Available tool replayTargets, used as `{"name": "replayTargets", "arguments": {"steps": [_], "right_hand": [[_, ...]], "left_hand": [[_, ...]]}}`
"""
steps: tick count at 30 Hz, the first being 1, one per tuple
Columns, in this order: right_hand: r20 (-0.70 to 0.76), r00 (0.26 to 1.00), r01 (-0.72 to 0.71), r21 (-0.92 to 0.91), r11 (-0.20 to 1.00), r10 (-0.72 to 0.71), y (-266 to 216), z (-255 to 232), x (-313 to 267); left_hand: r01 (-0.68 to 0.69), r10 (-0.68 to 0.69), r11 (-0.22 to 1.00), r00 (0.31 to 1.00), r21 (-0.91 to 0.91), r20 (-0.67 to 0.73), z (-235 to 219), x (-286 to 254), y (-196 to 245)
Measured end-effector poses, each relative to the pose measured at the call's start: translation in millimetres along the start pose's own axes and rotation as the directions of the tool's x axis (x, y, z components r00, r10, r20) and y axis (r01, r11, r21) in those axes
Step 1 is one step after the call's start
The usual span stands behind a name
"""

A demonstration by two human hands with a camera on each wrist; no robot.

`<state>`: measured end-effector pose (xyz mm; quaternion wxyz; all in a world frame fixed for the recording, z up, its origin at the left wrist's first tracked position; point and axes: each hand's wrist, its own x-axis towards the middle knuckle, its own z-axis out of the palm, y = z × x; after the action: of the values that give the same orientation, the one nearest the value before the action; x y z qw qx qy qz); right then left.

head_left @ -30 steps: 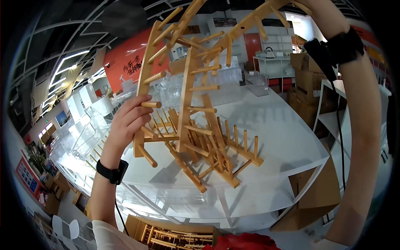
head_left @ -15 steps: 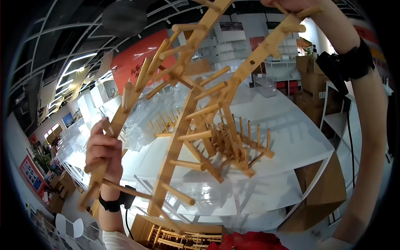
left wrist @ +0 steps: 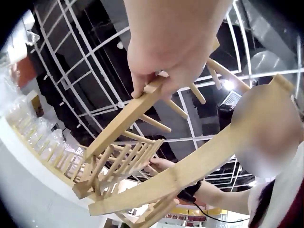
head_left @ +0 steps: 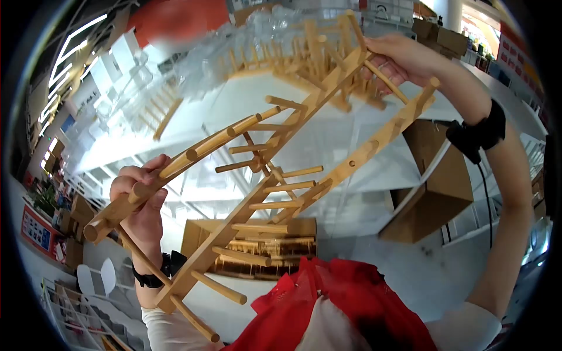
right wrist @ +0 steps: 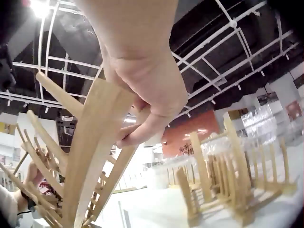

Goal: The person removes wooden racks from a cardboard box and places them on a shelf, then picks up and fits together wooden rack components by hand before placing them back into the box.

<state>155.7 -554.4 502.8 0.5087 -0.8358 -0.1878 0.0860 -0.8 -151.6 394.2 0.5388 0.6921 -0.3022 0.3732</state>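
Note:
Both hands hold a pale wooden rack [head_left: 222,238], made of crossed bars with rows of round pegs, up in front of the body and slanted. In the head view, my left hand [head_left: 140,196] grips the lower left end of one bar, fingers and thumb around it. The left wrist view shows that hand [left wrist: 173,59] from behind, curled over the bar [left wrist: 124,118]. At the rack's upper right end, my right hand [head_left: 407,58] holds the frame by a crosspiece. The right wrist view has its fingers [right wrist: 142,130] bent behind a broad bar [right wrist: 95,147], partly hidden.
More peg racks [head_left: 310,70] stand on the white table [head_left: 234,111], with clear plastic packaging [head_left: 205,76] behind them. Below is an open cardboard box [head_left: 196,240] of wooden racks. Another carton [head_left: 436,187] stands under the table's right side.
The rack has swung from nearly upright to a lower slant closer to the body. My right hand has come down from the top edge, and the head view has tilted downward.

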Motion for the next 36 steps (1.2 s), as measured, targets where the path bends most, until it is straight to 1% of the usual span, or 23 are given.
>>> {"name": "replayTargets", "arguments": {"steps": [2,3,4,6,7,8,10,11,12,14,15,18,20,21,24,25,28,30,33,36], "right_hand": [[-0.013,1.000,-0.024,0.061,0.998,0.025,23,32,-9],[0.005,1.000,-0.010,0.107,0.994,0.009,30,51,-16],[0.004,0.999,-0.039,0.133,0.990,0.039,41,65,-18],[0.002,0.996,-0.088,0.177,0.980,0.089,50,101,-27],[-0.013,0.992,-0.125,0.168,0.978,0.129,48,120,-31],[-0.015,0.991,-0.130,0.161,0.978,0.134,42,139,-38],[-0.025,0.990,-0.135,0.159,0.978,0.141,32,171,-50],[-0.015,0.993,-0.111,0.151,0.982,0.115,33,176,-50],[-0.003,0.994,-0.106,0.119,0.987,0.108,35,182,-50],[0.013,0.996,-0.089,0.060,0.994,0.089,40,196,-47],[0.027,0.997,-0.080,0.064,0.995,0.078,44,201,-43],[0.077,0.989,-0.137,0.145,0.980,0.127,70,204,-28],[0.106,0.988,-0.128,0.198,0.972,0.109,78,208,-29],[0.122,0.988,-0.124,0.222,0.967,0.099,80,209,-31],[0.121,0.981,-0.177,0.207,0.962,0.154,74,215,-42],[0.134,0.977,-0.195,0.214,0.957,0.169,70,216,-46],[0.174,0.960,-0.259,0.261,0.930,0.218,61,213,-55],[0.210,0.941,-0.321,0.317,0.892,0.264,61,205,-56],[0.294,0.924,-0.353,0.410,0.841,0.244,82,194,-54],[0.313,0.919,-0.365,0.454,0.813,0.238,103,182,-55]], "left_hand": [[-0.008,0.009,1.000,1.000,-0.027,0.012,-26,-32,8],[0.011,-0.011,0.999,1.000,-0.039,0.002,-39,-47,13],[0.033,-0.033,0.999,0.999,-0.031,-0.015,-47,-57,15],[0.129,-0.132,0.989,0.991,-0.073,-0.038,-66,-79,28],[0.161,-0.169,0.980,0.984,-0.117,-0.059,-73,-89,29],[0.157,-0.162,0.978,0.987,-0.137,-0.021,-83,-98,28],[0.199,-0.192,0.976,0.978,-0.084,0.084,-92,-119,25],[0.264,-0.243,0.957,0.957,-0.122,0.159,-88,-121,29],[0.335,-0.324,0.939,0.938,-0.082,0.127,-90,-132,32],[0.331,-0.324,0.936,0.943,-0.120,0.080,-95,-151,32],[0.332,-0.329,0.937,0.943,-0.105,0.051,-99,-159,33],[0.342,-0.345,0.937,0.938,-0.074,-0.031,-112,-175,42],[0.357,-0.362,0.931,0.929,-0.074,-0.081,-116,-181,51],[0.354,-0.360,0.932,0.930,-0.078,-0.079,-116,-184,54],[0.364,-0.365,0.931,0.929,-0.027,-0.053,-110,-182,62],[0.315,-0.315,0.949,0.949,0.024,-0.009,-110,-182,58],[0.337,-0.337,0.941,0.940,0.019,0.050,-94,-178,61],[0.345,-0.345,0.938,0.938,0.015,0.025,-84,-176,60],[0.364,-0.364,0.932,0.932,-0.003,0.007,-72,-175,56],[0.395,-0.395,0.918,0.918,-0.026,0.014,-61,-173,54]]}}
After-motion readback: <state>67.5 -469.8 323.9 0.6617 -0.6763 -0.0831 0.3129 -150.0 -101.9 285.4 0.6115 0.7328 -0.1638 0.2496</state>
